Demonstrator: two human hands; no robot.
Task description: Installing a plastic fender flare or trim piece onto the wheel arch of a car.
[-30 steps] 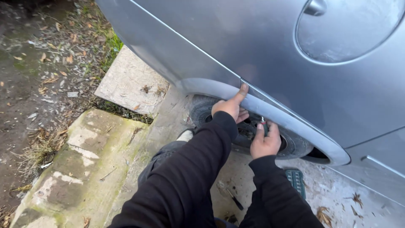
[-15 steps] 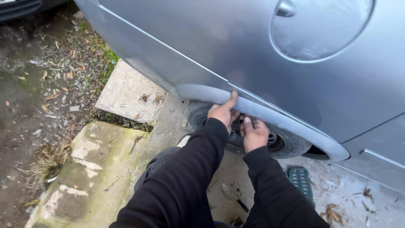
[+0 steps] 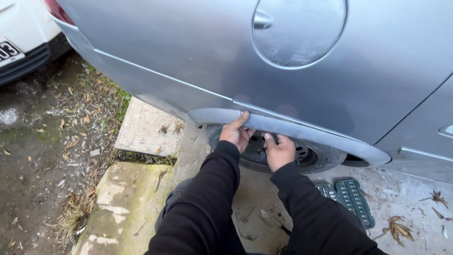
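I look down along a silver car's side at its rear wheel, half hidden under the wheel arch. My left hand rests against the arch's lower lip, fingers up on the metal, thumb toward the tyre. My right hand reaches under the arch to the wheel's steel rim; its fingers curl out of sight, so what they grip is hidden. Both arms wear black sleeves.
A round fuel flap sits above the arch. A green socket tray lies on the concrete right of my arm. Concrete slabs, grass and dead leaves are on the left. A white car's bumper shows at top left.
The view has shifted right and down along the car. My right hand moved deeper under the arch onto the wheel; the small tool seen in it a second ago no longer shows.
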